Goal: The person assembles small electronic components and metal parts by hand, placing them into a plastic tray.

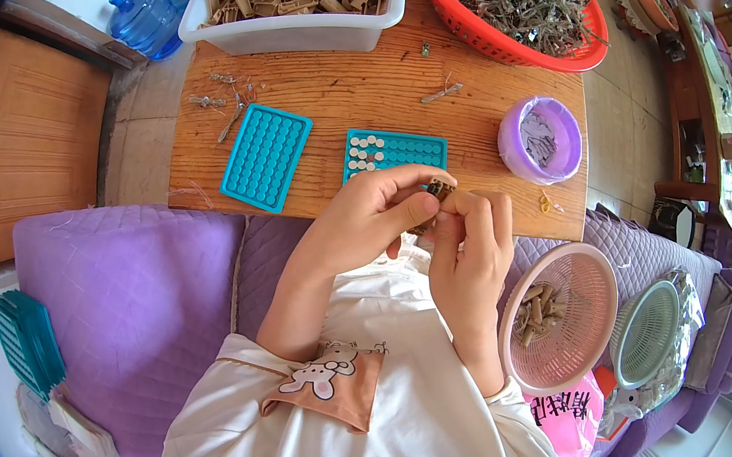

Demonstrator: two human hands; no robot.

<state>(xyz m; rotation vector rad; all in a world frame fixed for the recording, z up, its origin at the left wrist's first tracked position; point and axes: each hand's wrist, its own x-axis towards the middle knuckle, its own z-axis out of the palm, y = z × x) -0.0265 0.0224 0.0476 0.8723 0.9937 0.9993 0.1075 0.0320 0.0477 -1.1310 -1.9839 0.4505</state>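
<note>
In front of my chest, both hands come together over the table's near edge. Between the thumb and fingers of my left hand (374, 218) is a small tan-brown plastic casing (440, 187), mostly covered by the fingers. My right hand (472, 247) pinches the casing's right side, its fingers curled. Just beyond the hands lies a teal tray (420, 147) with round recesses and several white discs (362, 152) at its left end. A second teal tray (266, 158), with no discs showing, lies to its left.
A white bin (294, 34) of tan casings and a red basket (489, 41) of wired parts stand at the back. At right is a purple tub (515, 149) of small grey pieces. A pink basket (603, 308) holding tan casings sits by my right arm, beside a green basket (665, 319).
</note>
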